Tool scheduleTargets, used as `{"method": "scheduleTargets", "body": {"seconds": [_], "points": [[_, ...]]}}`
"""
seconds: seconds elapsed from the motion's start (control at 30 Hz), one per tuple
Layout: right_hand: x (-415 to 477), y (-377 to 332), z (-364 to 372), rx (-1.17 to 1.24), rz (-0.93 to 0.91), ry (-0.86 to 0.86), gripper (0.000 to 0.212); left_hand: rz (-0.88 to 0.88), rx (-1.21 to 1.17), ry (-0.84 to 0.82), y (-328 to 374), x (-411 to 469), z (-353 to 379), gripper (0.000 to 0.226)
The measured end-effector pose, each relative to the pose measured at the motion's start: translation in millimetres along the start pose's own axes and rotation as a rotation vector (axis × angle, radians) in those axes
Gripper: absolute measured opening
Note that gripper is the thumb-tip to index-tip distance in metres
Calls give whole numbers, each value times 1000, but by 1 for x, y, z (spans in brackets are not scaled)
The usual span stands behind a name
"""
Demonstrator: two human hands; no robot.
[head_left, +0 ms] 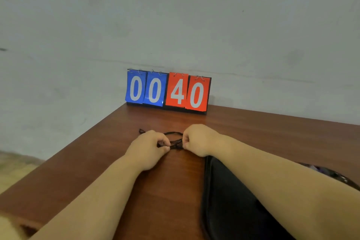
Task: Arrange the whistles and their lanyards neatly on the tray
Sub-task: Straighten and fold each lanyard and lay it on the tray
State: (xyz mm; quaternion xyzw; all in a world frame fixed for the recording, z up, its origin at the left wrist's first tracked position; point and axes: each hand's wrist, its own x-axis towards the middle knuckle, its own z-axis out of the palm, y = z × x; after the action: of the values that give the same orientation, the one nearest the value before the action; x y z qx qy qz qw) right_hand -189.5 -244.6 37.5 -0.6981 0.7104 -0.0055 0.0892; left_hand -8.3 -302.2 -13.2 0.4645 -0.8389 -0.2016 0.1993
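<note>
Head view: a thin black looped lanyard [176, 145] is pinched by the left hand [149, 147] and right hand [198, 140] on the glossy reddish wooden table [116, 171], just beyond a smooth black tray [229, 204].

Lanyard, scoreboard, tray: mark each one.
lanyard [172, 133], head view, on the top of its black loop.
scoreboard [178, 91], head view, on the red card showing 4.
tray [229, 204], head view, on its bare black surface.
</note>
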Motion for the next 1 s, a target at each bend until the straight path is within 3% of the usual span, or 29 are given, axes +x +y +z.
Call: {"method": "scheduleTargets", "body": {"seconds": [0.13, 0.27, 0.37, 0.47, 0.5, 0.6, 0.77, 1.0], "points": [[-4, -8, -5, -79, -10, -112, 23, 40, -5, -9, 1, -5, -1, 35], [-22, -14, -25, 51, -50, -28, 13, 158, 1, -5, 10, -16, 0, 60], [-39, -18, -51, 83, -99, 20, 12, 225, -72, -35, 21, -23, 2, 52], [-58, -23, -77, 7, -158, 125, 12, 260, -297, -63, 37, -32, 0, 12], [-65, -23, -85, -8, -169, 158, 12, 262, -349, -48, 44, -36, -2, 9], [-86, -16, -106, -43, -170, 218, 12, 172, -480, -30, 64, -49, -19, 19], [-121, 20, -134, -72, -115, 349, 13, 130, -468, 145, 79, -59, -48, 36], [-165, 89, -134, 74, 29, 540, 9, 117, -610, 138, 93, -50, -92, 30]]}}
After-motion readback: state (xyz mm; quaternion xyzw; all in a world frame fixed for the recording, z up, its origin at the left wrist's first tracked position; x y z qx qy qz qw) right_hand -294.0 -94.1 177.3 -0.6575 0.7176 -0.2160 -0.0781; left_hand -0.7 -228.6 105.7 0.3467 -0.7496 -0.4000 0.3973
